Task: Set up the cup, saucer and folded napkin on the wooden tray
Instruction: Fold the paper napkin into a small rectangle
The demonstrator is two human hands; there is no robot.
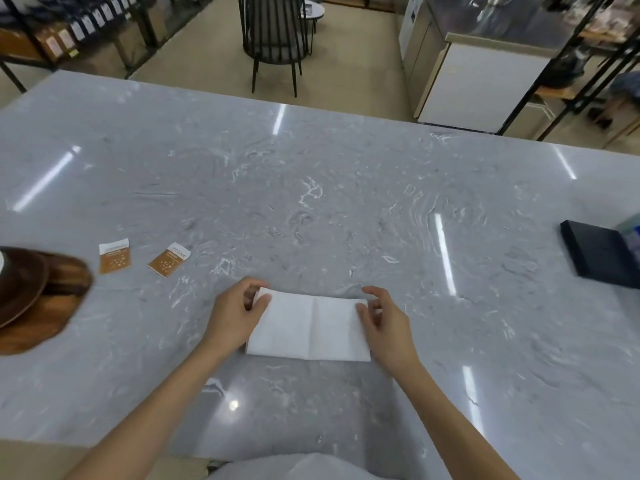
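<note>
White folded paper napkin (309, 325) flat on the grey marble worktop (346, 202), left hand (235, 315) pinching its far left corner, right hand (386, 322) pinching its far right corner, brown wooden tray (41, 317) far left with dark brown saucer (19, 289) on it

Both bare forearms are stretched forward, set slightly apart. The left hand (239, 311) is curled, thumb and fingertips nearly pinched together. The right hand (386, 318) is mirrored opposite, fingers loosely bent.
</note>
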